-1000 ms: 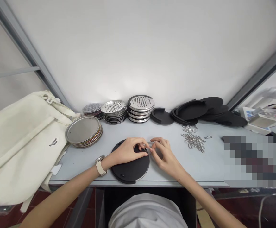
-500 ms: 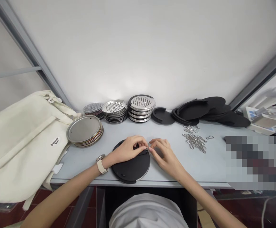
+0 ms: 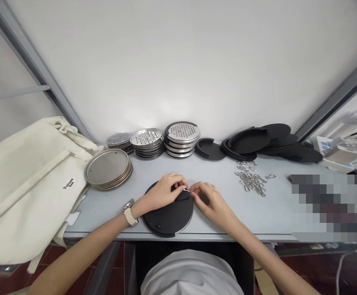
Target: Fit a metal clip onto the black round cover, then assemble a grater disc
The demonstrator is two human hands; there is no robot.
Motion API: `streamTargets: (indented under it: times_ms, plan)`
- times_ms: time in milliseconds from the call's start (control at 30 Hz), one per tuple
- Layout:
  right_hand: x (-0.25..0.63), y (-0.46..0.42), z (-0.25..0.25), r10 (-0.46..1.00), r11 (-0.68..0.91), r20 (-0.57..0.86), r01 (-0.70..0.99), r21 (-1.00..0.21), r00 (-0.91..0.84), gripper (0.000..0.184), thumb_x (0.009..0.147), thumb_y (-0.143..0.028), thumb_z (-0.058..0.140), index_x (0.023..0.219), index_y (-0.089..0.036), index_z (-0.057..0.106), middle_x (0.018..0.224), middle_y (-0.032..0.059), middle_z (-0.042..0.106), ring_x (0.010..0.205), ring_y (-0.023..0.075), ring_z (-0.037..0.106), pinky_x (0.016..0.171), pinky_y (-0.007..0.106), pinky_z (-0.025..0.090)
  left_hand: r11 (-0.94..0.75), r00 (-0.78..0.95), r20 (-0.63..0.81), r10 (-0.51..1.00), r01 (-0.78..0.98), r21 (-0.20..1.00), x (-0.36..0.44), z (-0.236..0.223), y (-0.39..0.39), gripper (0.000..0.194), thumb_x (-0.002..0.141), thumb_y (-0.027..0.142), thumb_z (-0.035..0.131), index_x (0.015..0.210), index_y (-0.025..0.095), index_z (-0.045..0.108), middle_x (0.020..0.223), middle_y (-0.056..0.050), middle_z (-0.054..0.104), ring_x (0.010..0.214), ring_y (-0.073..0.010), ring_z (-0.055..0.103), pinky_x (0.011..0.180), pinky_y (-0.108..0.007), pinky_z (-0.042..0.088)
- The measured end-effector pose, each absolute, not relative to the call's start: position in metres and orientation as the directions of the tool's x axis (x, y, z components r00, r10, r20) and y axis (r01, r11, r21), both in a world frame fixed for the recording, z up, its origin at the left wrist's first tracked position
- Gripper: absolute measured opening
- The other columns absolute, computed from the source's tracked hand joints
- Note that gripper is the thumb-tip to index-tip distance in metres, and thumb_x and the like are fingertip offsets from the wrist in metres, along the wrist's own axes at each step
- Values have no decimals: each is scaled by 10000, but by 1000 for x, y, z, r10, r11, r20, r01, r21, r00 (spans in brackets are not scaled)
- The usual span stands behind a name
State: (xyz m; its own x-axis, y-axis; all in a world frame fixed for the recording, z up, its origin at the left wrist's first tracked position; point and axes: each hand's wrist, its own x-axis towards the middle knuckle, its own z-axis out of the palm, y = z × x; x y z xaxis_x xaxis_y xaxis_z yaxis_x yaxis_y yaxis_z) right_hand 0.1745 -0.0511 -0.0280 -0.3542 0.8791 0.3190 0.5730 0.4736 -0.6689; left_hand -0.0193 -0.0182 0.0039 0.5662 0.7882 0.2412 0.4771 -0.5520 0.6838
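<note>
A round black disc set [image 3: 170, 215] lies near the table's front edge, with a thin silvery rim showing at its lower right. Over its upper part, my left hand [image 3: 168, 190] pinches one end of a small silver carabiner clip [image 3: 188, 190]. The other end is between the thumb and fingertips of my right hand [image 3: 208, 199], just past the disc's right edge. Fingers hide part of the clip, and I cannot tell whether it passes through a hole in the disc. More clips of this kind lie in a loose pile [image 3: 250, 181] to the right.
Along the wall stand a stack of grey discs [image 3: 106, 167], perforated grater plates [image 3: 147, 139] and a taller grater stack [image 3: 183, 133]. Black discs and holders [image 3: 249, 143] lie right of these. A cream bag [image 3: 34, 184] leans over the left side; a blurred patch covers the right.
My left thumb and fingers have shifted slightly, and more of the silver clip shows between my two hands. The disc set stays in place; the view has moved slightly.
</note>
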Motion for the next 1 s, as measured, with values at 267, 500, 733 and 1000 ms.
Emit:
streamTargets:
  times_ms: [267, 500, 733, 1000]
  plan:
    - [175, -51, -28, 859, 512, 373, 586, -629, -351, 194, 944, -202, 423, 999, -244, 604, 853, 44, 609, 857, 217, 542, 841, 405, 399, -551, 560, 248, 790, 473, 687, -22, 2, -16, 168, 896, 195, 483, 878, 179, 649, 846, -18, 615, 770, -134, 542, 737, -257, 427]
    - [176, -52, -28, 847, 532, 373, 577, -620, -380, 215, 961, -216, 401, 1031, -256, 600, 885, 53, 594, 868, 224, 525, 834, 410, 408, -548, 576, 230, 785, 469, 693, -23, 3, -15, 149, 893, 196, 499, 853, 176, 641, 825, -2, 620, 742, -118, 547, 723, -244, 424]
    - [174, -52, -31, 855, 519, 370, 610, -598, -364, 120, 934, -203, 474, 951, -224, 591, 791, 28, 570, 800, 205, 521, 810, 400, 399, -491, 540, 206, 816, 461, 739, -21, 3, -17, 108, 878, 216, 514, 844, 165, 603, 765, 6, 619, 674, -106, 540, 657, -225, 426]
    - [174, -53, -31, 823, 566, 420, 613, -551, -382, 157, 955, -168, 417, 945, -216, 567, 830, 33, 584, 811, 203, 508, 800, 380, 379, -524, 539, 244, 806, 458, 718, -21, 2, -16, 134, 885, 224, 511, 828, 163, 616, 794, -3, 610, 701, -113, 532, 688, -238, 429]
